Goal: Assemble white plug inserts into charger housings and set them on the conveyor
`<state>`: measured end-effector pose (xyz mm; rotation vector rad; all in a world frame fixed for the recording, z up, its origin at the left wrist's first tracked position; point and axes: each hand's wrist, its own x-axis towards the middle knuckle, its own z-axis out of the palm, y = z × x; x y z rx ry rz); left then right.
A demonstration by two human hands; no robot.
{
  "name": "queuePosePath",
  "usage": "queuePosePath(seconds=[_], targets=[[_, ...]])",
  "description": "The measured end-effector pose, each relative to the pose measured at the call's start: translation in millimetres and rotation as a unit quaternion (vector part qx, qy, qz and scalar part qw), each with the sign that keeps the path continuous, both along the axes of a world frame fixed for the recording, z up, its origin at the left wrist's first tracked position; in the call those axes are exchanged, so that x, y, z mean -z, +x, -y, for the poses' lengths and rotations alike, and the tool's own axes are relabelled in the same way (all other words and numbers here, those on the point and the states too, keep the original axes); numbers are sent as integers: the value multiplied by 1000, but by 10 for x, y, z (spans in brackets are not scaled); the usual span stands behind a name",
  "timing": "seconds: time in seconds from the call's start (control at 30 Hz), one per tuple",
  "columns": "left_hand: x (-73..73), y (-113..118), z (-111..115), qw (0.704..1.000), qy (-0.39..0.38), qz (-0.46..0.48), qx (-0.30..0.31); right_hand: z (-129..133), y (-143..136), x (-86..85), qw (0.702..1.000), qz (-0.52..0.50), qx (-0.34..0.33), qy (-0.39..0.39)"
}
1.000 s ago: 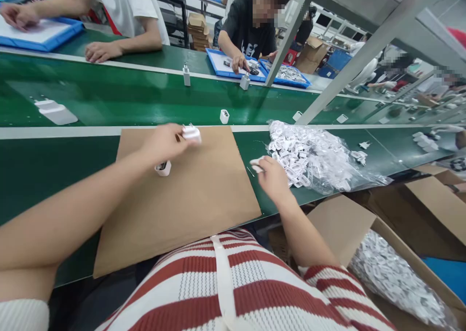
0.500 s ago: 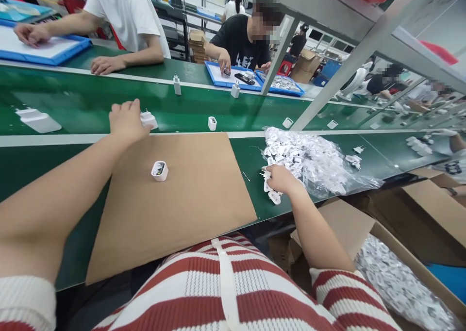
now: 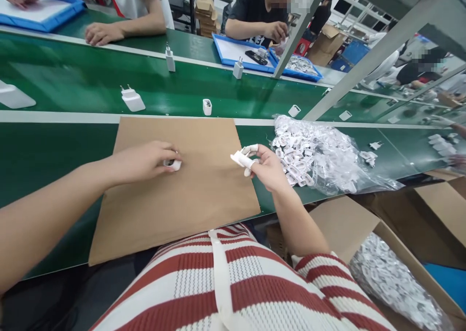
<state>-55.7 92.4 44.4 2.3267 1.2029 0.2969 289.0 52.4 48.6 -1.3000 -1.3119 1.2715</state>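
My left hand (image 3: 156,161) has its fingers round a small white charger housing (image 3: 175,165) on the brown cardboard sheet (image 3: 196,195). Above the sheet's right edge, my right hand (image 3: 265,166) grips white plastic pieces (image 3: 243,159) between thumb and fingers. Just beyond that hand lies a clear plastic bag (image 3: 320,156), with many small white parts (image 3: 291,151) spilling from its open side. A white plug charger (image 3: 133,99) rests on the green belt behind the sheet.
More chargers stand or lie on the green belt (image 3: 174,95), one an open housing (image 3: 207,107). People sit across it beside blue-edged trays (image 3: 233,54). A slanting metal post (image 3: 349,74) rises at the right. An open carton (image 3: 400,253) with bagged parts is at lower right.
My left hand has come back from the belt and closed on the housing. My right hand has lifted pieces from the pile and moved left. The view has shifted.
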Motion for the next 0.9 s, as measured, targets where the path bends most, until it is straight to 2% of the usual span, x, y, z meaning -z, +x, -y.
queuePosePath(seconds=[0.1,0.23,0.37,0.47,0.57,0.63,0.77,0.9], targets=[[89,260,40,999,-4,38,-34,81,-224,32,997,-66,-10,-23],[268,576,185,991,27,118,-56,98,-385,117,998,-65,-7,-26],[402,659,278,980,21,178,-85,76,-485,192,997,-68,-28,-5],[441,630,314,967,-32,232,-98,80,-545,191,996,-1,-40,81],[469,614,335,948,-124,272,-113,84,-583,155,964,132,-39,229],[494,620,340,941,-148,281,-116,74,-600,139,936,200,-57,285],[539,636,335,940,-123,300,-110,36,-636,166,887,319,-129,307],[547,632,336,938,-117,309,-104,29,-680,216,864,369,-129,316]])
